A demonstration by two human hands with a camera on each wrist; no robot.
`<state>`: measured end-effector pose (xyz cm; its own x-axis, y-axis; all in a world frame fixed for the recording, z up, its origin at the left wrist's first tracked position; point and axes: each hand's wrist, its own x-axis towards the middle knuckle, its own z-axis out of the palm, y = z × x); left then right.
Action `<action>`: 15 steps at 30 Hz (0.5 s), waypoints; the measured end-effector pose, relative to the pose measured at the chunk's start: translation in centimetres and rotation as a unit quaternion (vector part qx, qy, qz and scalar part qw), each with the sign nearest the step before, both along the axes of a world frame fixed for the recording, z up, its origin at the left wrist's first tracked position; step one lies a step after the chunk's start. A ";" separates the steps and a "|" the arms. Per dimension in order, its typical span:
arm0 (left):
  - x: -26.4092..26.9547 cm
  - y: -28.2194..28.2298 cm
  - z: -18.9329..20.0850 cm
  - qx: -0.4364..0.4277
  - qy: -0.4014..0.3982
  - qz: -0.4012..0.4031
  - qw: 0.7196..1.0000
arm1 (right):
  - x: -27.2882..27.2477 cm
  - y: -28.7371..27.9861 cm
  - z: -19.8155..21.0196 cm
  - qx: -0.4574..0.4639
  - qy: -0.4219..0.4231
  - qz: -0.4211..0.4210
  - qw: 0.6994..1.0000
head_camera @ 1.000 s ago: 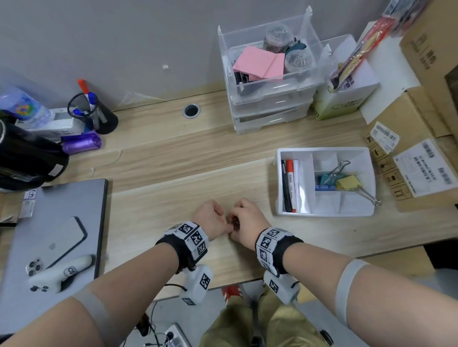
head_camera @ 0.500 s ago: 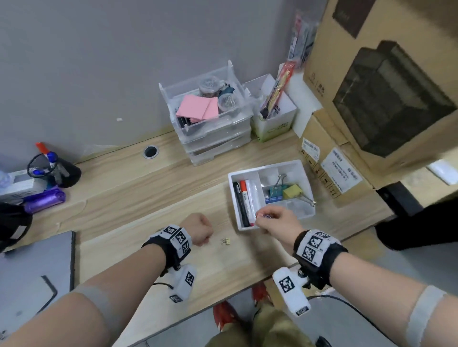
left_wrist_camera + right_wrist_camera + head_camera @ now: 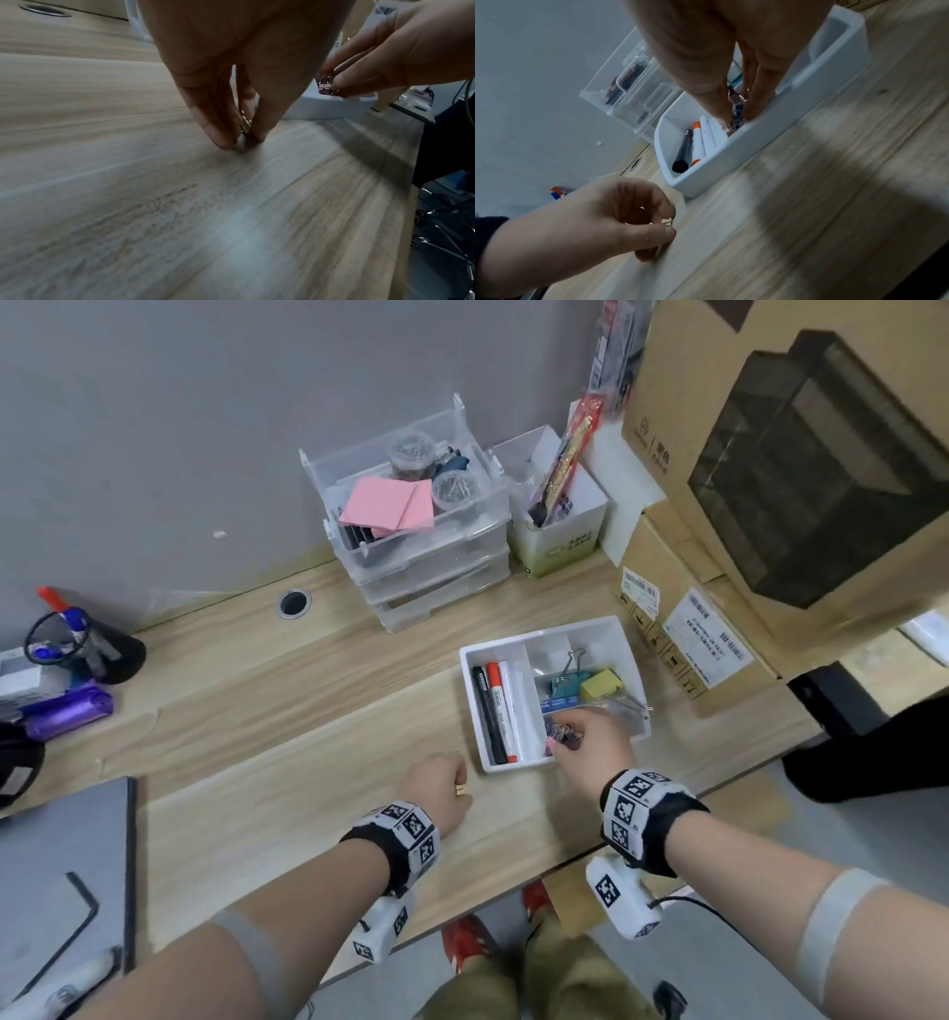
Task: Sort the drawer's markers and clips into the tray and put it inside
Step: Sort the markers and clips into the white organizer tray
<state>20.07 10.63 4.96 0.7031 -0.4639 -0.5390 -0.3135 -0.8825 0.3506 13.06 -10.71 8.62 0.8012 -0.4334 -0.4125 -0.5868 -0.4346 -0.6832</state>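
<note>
The white plastic divided tray (image 3: 554, 765) sits on the pale wooden desk (image 3: 287, 726), in front of the clear stacked drawer unit (image 3: 411, 546). In the tray's long left compartment lie three markers side by side: a black one (image 3: 485, 711), an orange-capped white one (image 3: 500, 711) and a plain white one (image 3: 515, 711). In a middle compartment rest a teal binder clip (image 3: 565, 685) and a yellow binder clip (image 3: 601, 684). The right hand (image 3: 590, 742) dips into the tray's near compartment, its fingertips bunched around a cluster of small coloured binder clips (image 3: 560, 737), pink and purple among them. The left hand (image 3: 436, 788) rests on the desk just left of the tray's near corner, thumb and fingers pinching a tiny gold binder clip (image 3: 245, 123) against the wood. Pink sticky notes (image 3: 385, 508) lie in the top of the drawer unit beyond the tray.
</note>
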 end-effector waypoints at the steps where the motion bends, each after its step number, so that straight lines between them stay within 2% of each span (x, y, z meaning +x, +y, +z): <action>1: 0.1 0.1 0.0 0.004 0.003 -0.001 1.000 | 0.0 0.0 0.0 0.001 -0.003 -0.003 1.000; 6: 0.5 0.4 0.8 0.028 0.035 -0.005 0.999 | -0.8 -0.1 0.4 -0.039 -0.037 0.013 0.998; 9: -0.3 -0.8 2.5 -0.036 0.064 -0.005 0.997 | -1.4 -0.6 1.4 -0.068 -0.080 0.019 0.994; 10: -0.7 -1.7 3.4 -0.076 0.082 0.001 0.994 | -1.7 -0.7 1.7 -0.047 -0.087 0.024 0.995; 13: -1.4 -5.1 5.7 -0.199 0.134 0.047 0.970 | -2.6 -0.3 2.3 0.098 -0.061 0.079 0.990; 15: -1.3 -7.3 6.6 -0.252 0.139 0.074 0.955 | -2.8 -0.1 2.6 0.218 -0.038 0.056 0.974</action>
<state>18.73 3.29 11.56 0.6428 -0.6207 -0.4488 -0.0313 -0.6067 0.7943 10.30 -10.78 11.23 0.8691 -0.1386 -0.4749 -0.4925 -0.1519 -0.8570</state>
